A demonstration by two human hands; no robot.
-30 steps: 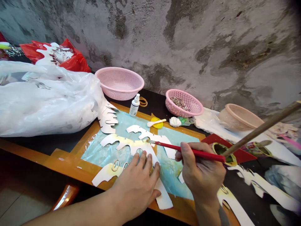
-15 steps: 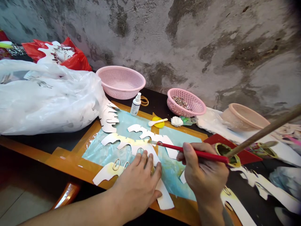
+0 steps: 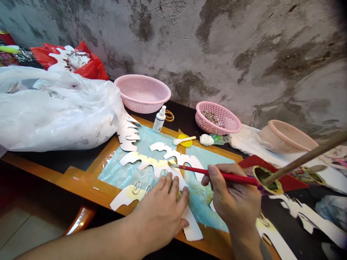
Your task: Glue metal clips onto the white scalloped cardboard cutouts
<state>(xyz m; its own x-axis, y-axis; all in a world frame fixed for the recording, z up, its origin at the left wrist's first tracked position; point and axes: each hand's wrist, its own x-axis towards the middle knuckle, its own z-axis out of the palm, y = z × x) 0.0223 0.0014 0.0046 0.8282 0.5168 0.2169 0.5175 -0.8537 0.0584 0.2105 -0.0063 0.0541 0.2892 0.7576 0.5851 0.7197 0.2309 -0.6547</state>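
While our left hand (image 3: 159, 213) lies flat with spread fingers on the white cutout (image 3: 162, 169) at lower centre of the frame, our right hand (image 3: 235, 202) is closed around the red brush (image 3: 217, 174), whose tip touches the cutout's upper edge just above the left fingertips. That edge already carries a gold band toward the left of the frame, and the cutout rests on the pale blue sheet (image 3: 127, 175) spread over the tabletop (image 3: 76, 180).

To paint well here, we judge that the left palm should press firmly so the thin card cannot creep under the bristles, while its fingers stay clear of wet gold. We would lay the brush low and draw it along the edge in short strokes, following each notch rather than crossing it, with any overrun falling on the blue sheet. The load should stay light; the paint pot (image 3: 267, 178), with a wooden stick (image 3: 306, 157) leaning in it, sits just right of the right hand for refills. Two paper clips (image 3: 141, 187) lie by the left hand on a lower cutout, and we would steer around them. Further back, the glue bottle (image 3: 159, 119) and two pink baskets (image 3: 218, 117) stand well apart from the work.
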